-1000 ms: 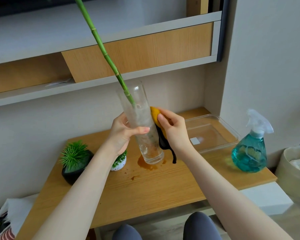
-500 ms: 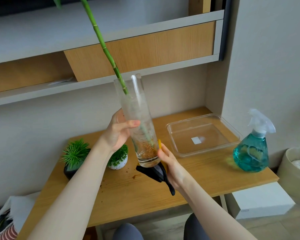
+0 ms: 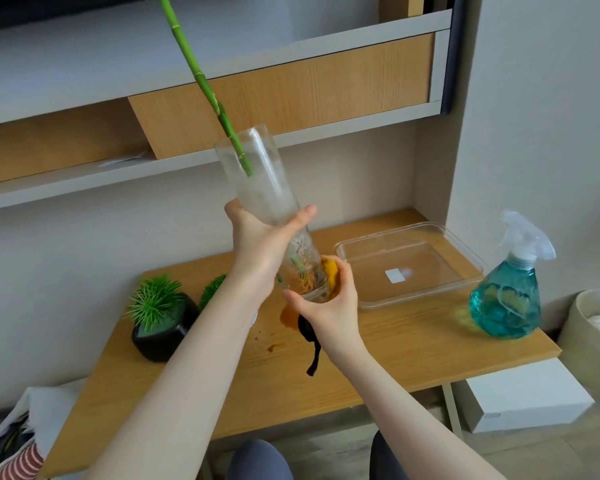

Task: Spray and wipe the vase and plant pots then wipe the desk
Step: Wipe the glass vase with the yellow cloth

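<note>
A tall clear glass vase (image 3: 257, 178) with a green bamboo stalk (image 3: 201, 81) in it is lifted above the wooden desk (image 3: 413, 344) and tilted, its mouth leaning left. My left hand (image 3: 260, 244) grips the vase around its middle. My right hand (image 3: 329, 306) cups the vase's base with an orange and black cloth (image 3: 302, 323) pressed against it; a black end dangles below. A black pot (image 3: 163, 332) with spiky green leaves stands on the desk's left. A second small plant (image 3: 213, 289) peeks out behind my left forearm, its pot hidden.
A teal spray bottle (image 3: 506, 292) stands at the desk's right end beside a clear plastic tray (image 3: 409, 261). Brown wet spots (image 3: 271, 347) mark the desk under the vase. Shelves run overhead. A beige bin (image 3: 596, 337) and a white box (image 3: 523, 400) sit on the floor at right.
The vase has risen off the desk and tipped further. My right hand slid the cloth from the vase's side down under its base and now cups the base.
</note>
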